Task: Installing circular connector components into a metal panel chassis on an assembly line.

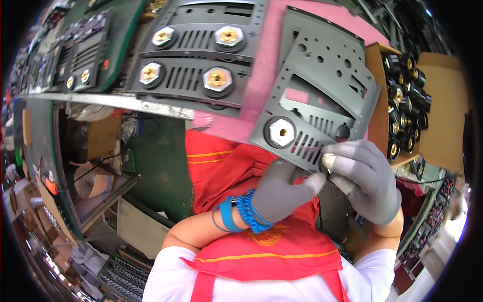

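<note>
A grey sheet-metal panel (322, 100) with slots and round holes lies tilted in front of me, its near corner over my lap. A silver hex nut (282, 133) with a brass centre and black ring sits at its left hole. My right hand (366, 176), in a grey glove, pinches a small round fitting (324, 162) at the panel's near right corner. The fingers mostly cover that fitting. My left hand (282, 194), also gloved, grips the near edge from below, thumb out beside the right fingertips. Its other fingers are hidden under the panel.
Panels with fitted brass-centred nuts (218, 79) are stacked at the left of the pink sheet (261, 65). An open cardboard box (378, 95) of black-and-brass fittings (405, 100) stands at the right. More panels (83, 60) lie on a green surface at the far left.
</note>
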Demonstrator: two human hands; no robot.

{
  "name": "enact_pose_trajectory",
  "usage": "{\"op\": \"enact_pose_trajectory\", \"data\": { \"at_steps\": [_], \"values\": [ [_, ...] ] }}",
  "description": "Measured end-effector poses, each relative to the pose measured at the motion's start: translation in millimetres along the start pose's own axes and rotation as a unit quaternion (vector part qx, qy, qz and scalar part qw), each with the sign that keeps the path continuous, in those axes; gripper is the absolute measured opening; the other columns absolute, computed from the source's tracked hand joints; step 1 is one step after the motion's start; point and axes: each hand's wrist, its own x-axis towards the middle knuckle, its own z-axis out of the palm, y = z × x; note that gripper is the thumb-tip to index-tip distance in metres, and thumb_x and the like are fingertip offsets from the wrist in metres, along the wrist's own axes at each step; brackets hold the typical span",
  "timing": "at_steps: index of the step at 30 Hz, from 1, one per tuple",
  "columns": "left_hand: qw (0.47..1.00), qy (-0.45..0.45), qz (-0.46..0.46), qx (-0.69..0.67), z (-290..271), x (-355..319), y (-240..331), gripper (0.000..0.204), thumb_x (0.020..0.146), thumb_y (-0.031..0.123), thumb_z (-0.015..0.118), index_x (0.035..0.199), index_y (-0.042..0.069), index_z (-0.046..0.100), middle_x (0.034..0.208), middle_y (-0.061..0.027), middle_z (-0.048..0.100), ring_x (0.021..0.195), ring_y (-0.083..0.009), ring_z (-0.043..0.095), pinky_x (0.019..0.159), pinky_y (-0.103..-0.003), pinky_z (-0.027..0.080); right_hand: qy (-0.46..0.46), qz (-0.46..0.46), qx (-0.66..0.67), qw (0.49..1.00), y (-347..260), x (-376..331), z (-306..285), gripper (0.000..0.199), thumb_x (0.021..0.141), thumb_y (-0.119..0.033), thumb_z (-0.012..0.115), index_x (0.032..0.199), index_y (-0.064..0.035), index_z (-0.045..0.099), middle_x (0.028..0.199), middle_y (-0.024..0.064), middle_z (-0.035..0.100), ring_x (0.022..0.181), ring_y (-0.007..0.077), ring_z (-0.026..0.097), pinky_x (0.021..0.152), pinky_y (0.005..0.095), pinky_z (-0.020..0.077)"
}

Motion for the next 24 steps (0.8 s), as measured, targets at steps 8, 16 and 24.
{"op": "enact_pose_trajectory", "data": {
  "at_steps": [8,16,24],
  "values": [
    [0.985,0.043,0.161,-0.051,5,-10,35,0.034,0.083,0.004,0.063,0.117,-0.002,0.057,0.099,-0.0106,0.062,0.088,-0.0146,0.064,0.077,-0.031,0.053,0.159,0.009,-0.030,0.987,-25,3,8,0.053,0.087,-0.039,0.070,0.121,-0.0010,0.056,0.110,0.0228,0.060,0.096,0.0350,0.062,0.085,0.0423,0.0510],
    [0.983,0.042,0.180,0.003,-39,-24,105,0.032,0.085,0.007,0.062,0.115,-0.002,0.055,0.093,-0.0148,0.061,0.082,-0.0255,0.064,0.072,-0.035,0.052,0.085,-0.052,-0.203,0.974,-56,105,-1,0.059,0.080,-0.032,0.072,0.129,-0.0046,0.057,0.119,0.0213,0.058,0.104,0.0381,0.059,0.091,0.0427,0.0444],
    [0.761,0.469,0.343,0.287,-128,-45,105,0.025,0.098,0.013,0.046,0.105,-0.006,0.059,0.095,-0.0134,0.063,0.087,-0.0198,0.060,0.079,-0.033,0.049,0.069,-0.076,-0.199,0.975,-43,158,22,0.060,0.081,-0.038,0.071,0.133,-0.0116,0.057,0.121,0.0140,0.058,0.103,0.0319,0.058,0.090,0.0410,0.0421]
  ]
}}
